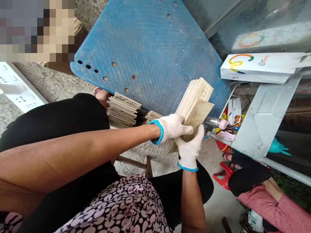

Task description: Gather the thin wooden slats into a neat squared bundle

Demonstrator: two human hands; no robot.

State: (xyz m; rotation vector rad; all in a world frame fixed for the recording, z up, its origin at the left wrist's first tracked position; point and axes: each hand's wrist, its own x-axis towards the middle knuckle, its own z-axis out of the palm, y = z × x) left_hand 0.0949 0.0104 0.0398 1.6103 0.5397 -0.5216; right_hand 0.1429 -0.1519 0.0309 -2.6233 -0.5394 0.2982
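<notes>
Both of my hands wear white knit gloves with blue cuffs. Between them is a thin cream board, tilted, with speckled marks on its face. My left hand grips its near left side, thumb lying across the face. From below, my right hand holds the same board near its lower end, fingers up along the right edge. Just behind it, a stack of similar boards rests on the blue plastic surface, partly covered by the held board.
More stacked boards stand below the blue surface's near edge. At right are a metal bottle with a pink cap, a white paper bag and a grey metal frame. Another person sits beyond, by a red stool. A power strip lies left.
</notes>
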